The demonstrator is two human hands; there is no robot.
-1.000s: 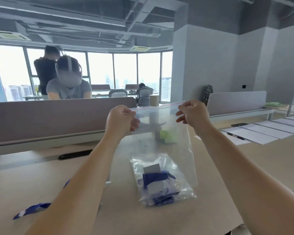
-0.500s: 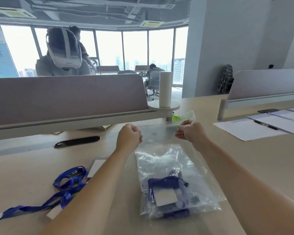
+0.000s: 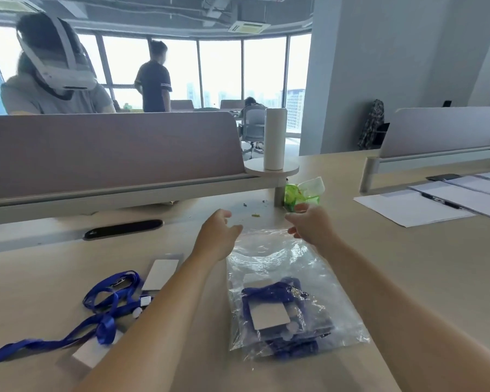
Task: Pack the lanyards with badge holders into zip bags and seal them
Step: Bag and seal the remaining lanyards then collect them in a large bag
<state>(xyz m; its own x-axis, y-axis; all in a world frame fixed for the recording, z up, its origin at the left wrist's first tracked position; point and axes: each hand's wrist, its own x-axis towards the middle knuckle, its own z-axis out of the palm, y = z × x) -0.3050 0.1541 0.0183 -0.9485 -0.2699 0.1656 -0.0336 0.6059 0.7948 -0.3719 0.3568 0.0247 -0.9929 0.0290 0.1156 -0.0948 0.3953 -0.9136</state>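
Pale wood ran across the whole table point(image 3: 408, 278), which was backed along its far edge by a brown divider panel point(image 3: 111, 148) with a small round shelf at its end carrying a white cylinder point(image 3: 275, 138). A clear zip bag point(image 3: 269, 250) lay flat near the middle of the table, its mouth toward the far edge and its bottom toward the near edge. Inside it, bunched at the bottom, were blue lanyards with badge holders point(image 3: 272, 315).

The left hand point(image 3: 217, 236) was at the bag's top left corner, with the fingers loosely curled and the thumb held apart. The right hand point(image 3: 309, 224) was at the top right corner in the same loose curl, fingertips at the bag's edge. Whether either hand actually pinched the plastic could not be told.

Left of the bag, toward the table's near left corner, lay loose blue lanyards point(image 3: 111, 304) in a tangle, with a pale badge holder point(image 3: 160, 274) just beyond them. A green packet point(image 3: 300, 193) sat by the shelf post, just past the right hand. White papers point(image 3: 408, 206) with a pen point(image 3: 439, 200) lay toward the far right. Behind the divider sat a person wearing a headset point(image 3: 57, 66).
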